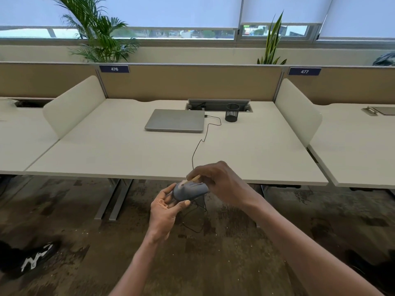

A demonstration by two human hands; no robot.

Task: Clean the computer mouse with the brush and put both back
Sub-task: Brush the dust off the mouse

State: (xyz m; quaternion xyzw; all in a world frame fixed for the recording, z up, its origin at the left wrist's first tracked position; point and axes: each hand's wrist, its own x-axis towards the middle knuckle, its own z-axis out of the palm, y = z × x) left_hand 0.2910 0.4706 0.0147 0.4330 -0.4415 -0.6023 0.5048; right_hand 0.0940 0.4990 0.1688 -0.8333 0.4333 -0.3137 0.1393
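1. Black shoe with white markings [32, 258] lies on the mottled brown carpet floor [213, 263] at lower left, nearest the lens.
2. Left hand [165, 207] cups the grey-blue corded computer mouse [190, 191] from below, thumb curled over its near side, held in the air just off the front edge of the bench [128, 152].
3. Small wooden-handled brush [192, 179]: pale bristle end touches the top of the mouse; most of the handle is hidden.
4. Right hand [220, 181] is curled above the mouse, fingertips pinching the brush handle.
5. Thin black cable [201, 144] runs from the mouse up across the bench to the closed silver laptop [175, 120]; a slack loop hangs below the mouse.
6. Black mesh pen cup [232, 112] stands upright just right of the laptop, near the grey cable hatch [218, 103].
7. Blue desk labels on the tan partition read 476 [114, 69] and 477 [304, 71].
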